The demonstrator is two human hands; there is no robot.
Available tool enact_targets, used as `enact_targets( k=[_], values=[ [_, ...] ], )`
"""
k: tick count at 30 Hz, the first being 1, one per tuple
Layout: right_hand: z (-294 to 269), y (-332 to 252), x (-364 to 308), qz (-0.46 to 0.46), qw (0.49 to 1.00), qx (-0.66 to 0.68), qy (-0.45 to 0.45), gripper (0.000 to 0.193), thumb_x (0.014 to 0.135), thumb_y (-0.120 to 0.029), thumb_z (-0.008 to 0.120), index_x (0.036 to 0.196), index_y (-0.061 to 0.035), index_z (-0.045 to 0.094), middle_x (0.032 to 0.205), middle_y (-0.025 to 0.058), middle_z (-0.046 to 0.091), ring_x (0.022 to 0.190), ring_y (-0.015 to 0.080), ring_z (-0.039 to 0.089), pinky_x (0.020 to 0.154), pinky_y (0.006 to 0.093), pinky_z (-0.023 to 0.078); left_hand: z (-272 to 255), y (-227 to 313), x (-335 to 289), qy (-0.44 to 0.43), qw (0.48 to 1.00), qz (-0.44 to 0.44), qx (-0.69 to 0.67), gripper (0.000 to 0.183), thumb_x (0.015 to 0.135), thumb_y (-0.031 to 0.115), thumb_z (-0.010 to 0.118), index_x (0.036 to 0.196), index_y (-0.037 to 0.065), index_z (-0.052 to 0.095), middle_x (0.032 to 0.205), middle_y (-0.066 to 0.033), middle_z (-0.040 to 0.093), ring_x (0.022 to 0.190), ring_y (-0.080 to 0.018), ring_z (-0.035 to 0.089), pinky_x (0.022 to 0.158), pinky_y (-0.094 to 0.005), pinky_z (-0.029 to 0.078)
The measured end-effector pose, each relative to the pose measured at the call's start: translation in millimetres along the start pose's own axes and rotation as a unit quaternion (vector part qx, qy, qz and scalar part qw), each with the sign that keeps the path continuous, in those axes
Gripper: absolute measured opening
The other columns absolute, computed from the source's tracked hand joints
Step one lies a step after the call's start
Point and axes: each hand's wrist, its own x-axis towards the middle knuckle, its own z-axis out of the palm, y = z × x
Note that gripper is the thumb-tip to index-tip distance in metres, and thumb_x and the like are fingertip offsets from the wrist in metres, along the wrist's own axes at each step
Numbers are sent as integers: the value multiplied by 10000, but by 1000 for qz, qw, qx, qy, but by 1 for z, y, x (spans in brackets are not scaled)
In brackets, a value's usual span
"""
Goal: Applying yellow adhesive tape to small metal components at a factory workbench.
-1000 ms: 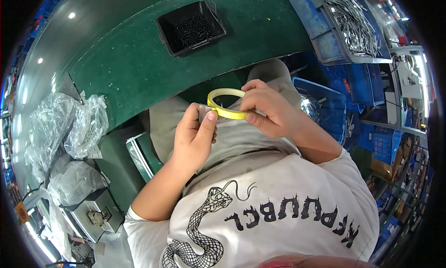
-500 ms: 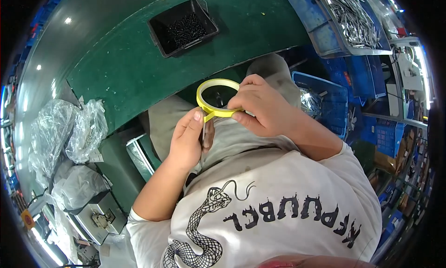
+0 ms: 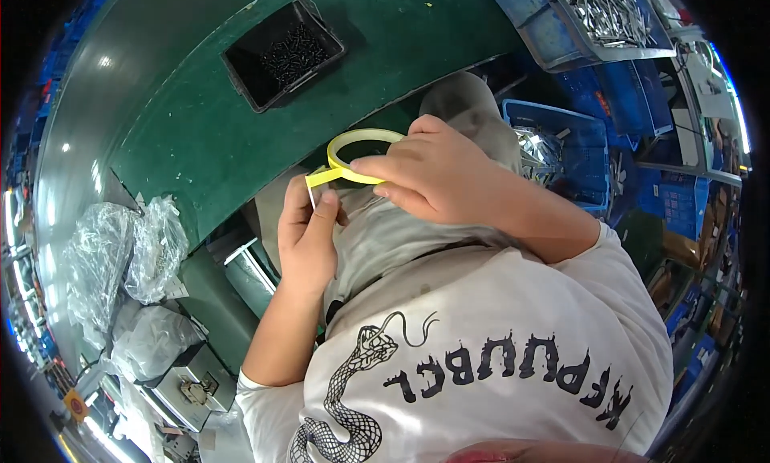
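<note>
A roll of yellow tape (image 3: pixel 361 134) is gripped at its right and near side by my right hand (image 3: pixel 437 174), fingers and thumb closed on the ring. A short tail of tape (image 3: pixel 324 176) runs from the roll toward my left hand (image 3: pixel 307 234). That hand is closed, thumb against fingers, on a thin pale strip (image 3: pixel 314 197) whose upper end meets the tape tail. Most of the strip is hidden by the fingers, so its kind cannot be made out. Both hands are over my lap, off the edge of the green table (image 3: pixel 200 142).
A black bin (image 3: pixel 241 70) of small dark parts stands on the table. At upper right, a blue-grey bin (image 3: pixel 553 38) holds slim metal pieces. A blue crate (image 3: pixel 581 150) with shiny parts stands lower right. Clear plastic bags (image 3: pixel 100 254) and a metal box (image 3: pixel 188 391) are at left.
My left hand has moved left and turned, and the tape tail now points left instead of down-left. The roll has shifted slightly left. The view has also shifted, moving the black bin left.
</note>
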Motion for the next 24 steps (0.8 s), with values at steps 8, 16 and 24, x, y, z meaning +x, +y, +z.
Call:
enact_targets(
  k=[8,16,24],
  values=[
    [-3,8,-2,-59,994,-73,-59,402,803,-128,710,1203,-165,693,729,-26,547,622,165,485,680,324,362,3,2,-1,22,998,-21,58,157,1001,74,572,1128,-2,625,901,19,575,764,-58,486,688,-222,419],
    [1,12,-6,-60,995,-57,-48,419,789,-118,704,1203,-184,688,719,-27,546,618,157,490,678,320,361,3,2,-2,-2,999,-8,54,256,831,-64,741,997,25,566,924,-21,633,816,-65,558,737,-220,462],
    [1,10,-7,-60,995,-56,-54,425,782,-114,705,1201,-182,688,702,-30,530,602,157,484,671,314,361,-6,-7,1,65,960,87,258,253,816,-42,734,1026,-3,599,894,-75,665,739,-110,627,637,-261,522]
  ],
)
